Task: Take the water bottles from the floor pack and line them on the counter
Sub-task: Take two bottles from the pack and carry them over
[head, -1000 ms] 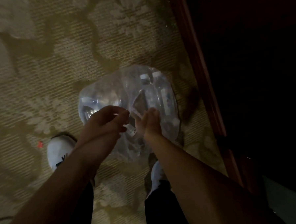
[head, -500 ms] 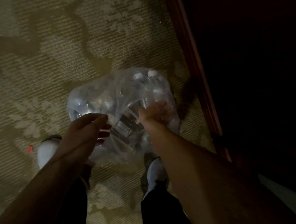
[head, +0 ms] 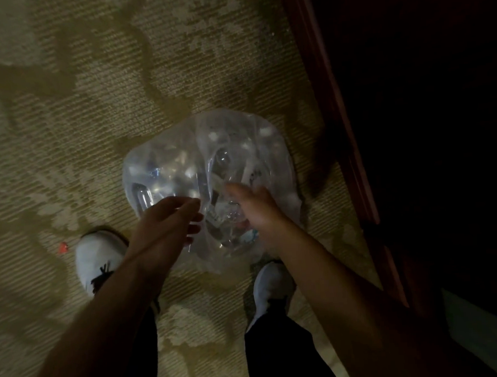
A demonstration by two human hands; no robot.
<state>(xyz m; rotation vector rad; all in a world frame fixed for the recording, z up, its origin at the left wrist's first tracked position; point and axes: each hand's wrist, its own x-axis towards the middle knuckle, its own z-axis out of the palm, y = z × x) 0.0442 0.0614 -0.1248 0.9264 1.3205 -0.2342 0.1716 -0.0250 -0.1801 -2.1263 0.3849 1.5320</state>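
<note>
While we stand over a patterned beige carpet floor point(head: 92, 95), both our hands reach down toward a clear, crinkled plastic-wrapped pack of water bottles point(head: 183, 168) lying just beyond our fingertips. Our left hand point(head: 168, 221) hovers at the pack's near left edge, fingers relaxed and slightly bent, holding nothing. Our right hand point(head: 257, 208) is blurred but looks spread open, lying over the torn, loose film at the pack's near right side; we cannot tell whether it touches the film. Several small white bottle caps point(head: 213, 137) show through the wrap beyond both hands. Our two white shoes point(head: 98, 259) sit below the hands, one under each wrist. A dark wooden cabinet edge point(head: 339, 126) runs to the right of our right hand; no tabletop is visible.

We judge the step to be opening the wrap to reach a bottle; none has come out yet. Next, we would need to part the film and close fingers round one bottle's neck.
</note>
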